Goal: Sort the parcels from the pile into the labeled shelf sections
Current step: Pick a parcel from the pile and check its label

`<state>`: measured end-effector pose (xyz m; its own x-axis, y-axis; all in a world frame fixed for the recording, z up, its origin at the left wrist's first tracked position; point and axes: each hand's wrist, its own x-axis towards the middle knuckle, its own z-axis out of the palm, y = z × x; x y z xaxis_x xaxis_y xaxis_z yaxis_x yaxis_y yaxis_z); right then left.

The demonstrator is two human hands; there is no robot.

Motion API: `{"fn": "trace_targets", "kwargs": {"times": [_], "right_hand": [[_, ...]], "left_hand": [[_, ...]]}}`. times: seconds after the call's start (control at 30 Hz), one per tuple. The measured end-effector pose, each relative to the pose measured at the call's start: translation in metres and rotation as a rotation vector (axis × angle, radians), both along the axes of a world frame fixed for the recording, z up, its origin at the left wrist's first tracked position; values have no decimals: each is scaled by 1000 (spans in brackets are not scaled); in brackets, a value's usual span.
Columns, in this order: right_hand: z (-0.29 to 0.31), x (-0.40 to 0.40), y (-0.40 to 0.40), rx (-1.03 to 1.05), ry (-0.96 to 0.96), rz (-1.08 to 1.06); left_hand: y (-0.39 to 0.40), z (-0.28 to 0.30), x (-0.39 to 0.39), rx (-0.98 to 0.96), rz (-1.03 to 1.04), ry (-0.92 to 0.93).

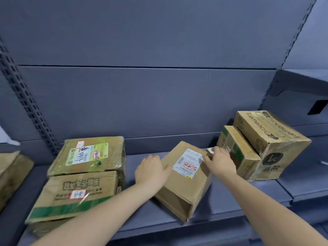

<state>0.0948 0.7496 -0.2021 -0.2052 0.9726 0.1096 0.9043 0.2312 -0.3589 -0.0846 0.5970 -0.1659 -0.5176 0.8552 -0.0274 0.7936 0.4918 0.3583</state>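
- Placing step in hand: brown labelled parcel [184, 178] on grey shelf [230, 197], between stacked cartons.
- Left hand [150, 170] flat against its side, fingers straight; right hand [219, 161] curled over far corner.
- Next, judged: square up, release.

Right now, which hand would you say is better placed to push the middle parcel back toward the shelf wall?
Left, probably: the left hand lies flat against the middle parcel, while the right hand sits at its far corner.

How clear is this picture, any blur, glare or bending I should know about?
Head view: soft throughout, with motion blur on the right hand and the Kemenci box; the label on the middle box is unreadable. Head view: wide-angle bending curves the shelf uprights. Head view: flat light, mild sheen on the taped box.
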Motion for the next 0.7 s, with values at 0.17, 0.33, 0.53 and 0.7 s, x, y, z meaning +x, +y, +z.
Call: {"fn": "trace_targets", "kwargs": {"times": [0.17,0.33,0.53,0.7], "right_hand": [[-7,-17,16,-181,-69,86],[-4,-20,12,-194,-113,89],[0,-20,-19,-185,-71,46],[4,-18,-62,-170,14,68]], "left_hand": [[-17,-16,-9,-212,8,-200],[-8,-37,-9,-240,69,-335],[24,-45,-31,-84,290,-531],[38,-36,-51,-54,229,-320]]}}
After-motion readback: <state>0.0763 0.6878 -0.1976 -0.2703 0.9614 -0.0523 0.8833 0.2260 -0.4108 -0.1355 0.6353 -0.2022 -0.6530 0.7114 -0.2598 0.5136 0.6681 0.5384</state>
